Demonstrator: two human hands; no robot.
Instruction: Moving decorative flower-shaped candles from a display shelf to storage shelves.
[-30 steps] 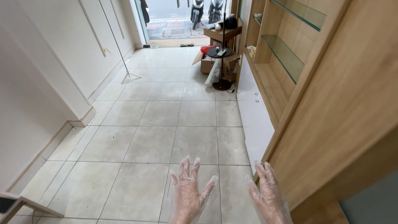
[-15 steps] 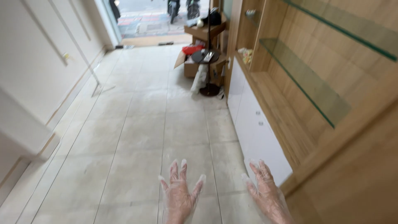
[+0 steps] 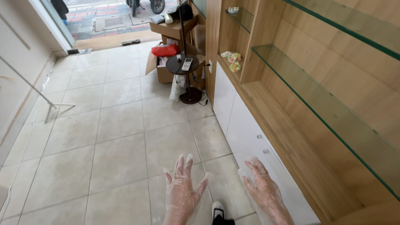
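1. Hands are the thing to watch: the left hand (image 3: pixel 182 196) and the right hand (image 3: pixel 263 192) are both hanging out in front at the bottom edge of the view, each wearing a thin clear plastic glove.
2. Both hands are spreading their fingers wide, palms down, grasping nothing and touching nothing.
3. Below them the tiled floor (image 3: pixel 121 137) is stretching toward an open doorway at the far end; a dark shoe with a white toe (image 3: pixel 218 211) is showing between the two hands at the bottom edge.
4. The right hand is hovering just beside the front edge of the white cabinet (image 3: pixel 246 133), which is running along the right wall under a wooden shelf unit (image 3: pixel 300 121) with glass shelves (image 3: pixel 316 96).
5. A few small pastel ornaments (image 3: pixel 233 58) are sitting at the far end of the wooden ledge, well apart from both hands.
6. Farther along, a small round stand (image 3: pixel 186 66) carrying a white remote is standing next to an open cardboard box (image 3: pixel 160 66) with something red on top.
7. By my judgement the person is walking along the cabinet with hands free and nothing picked up; any grip would first call for bringing a hand down to the cabinet or ledge nearest the right hand.
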